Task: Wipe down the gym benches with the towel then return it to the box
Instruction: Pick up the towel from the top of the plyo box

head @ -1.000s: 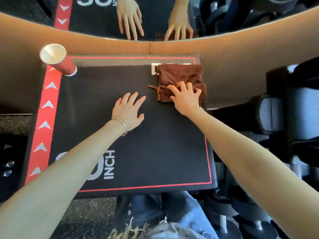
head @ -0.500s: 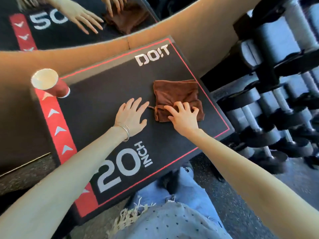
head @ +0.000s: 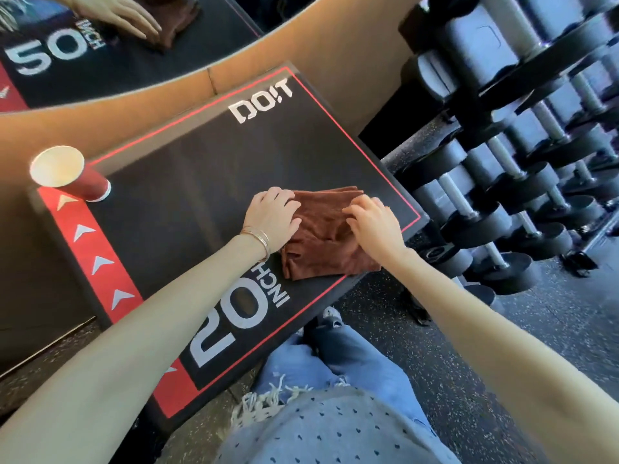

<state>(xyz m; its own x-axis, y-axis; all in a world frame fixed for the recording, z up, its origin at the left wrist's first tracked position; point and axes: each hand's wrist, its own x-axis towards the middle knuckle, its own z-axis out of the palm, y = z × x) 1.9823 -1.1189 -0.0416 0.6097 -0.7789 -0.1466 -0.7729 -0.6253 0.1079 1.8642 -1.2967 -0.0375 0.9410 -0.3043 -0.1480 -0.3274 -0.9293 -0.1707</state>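
A folded brown towel (head: 326, 242) lies on the black box top (head: 201, 182), which is marked "20 INCH" and "DO!T", near its right edge. My left hand (head: 273, 217) rests on the towel's left side with its fingers curled over the cloth. On the towel's right side, my right hand (head: 376, 222) has its fingertips pressed into the fabric. Both hands grip the towel; part of it is hidden under them.
A red paper cup (head: 72, 177) stands at the box's far left corner. A rack of dumbbells (head: 502, 182) fills the right side. A mirror (head: 100, 38) behind shows the reflection. Speckled rubber floor (head: 452, 363) lies below, with my jeans-clad legs (head: 335, 380) close to the box.
The towel has slid toward the box's near right edge. My left hand moved from the bare box top onto the towel. The view swung to the right.
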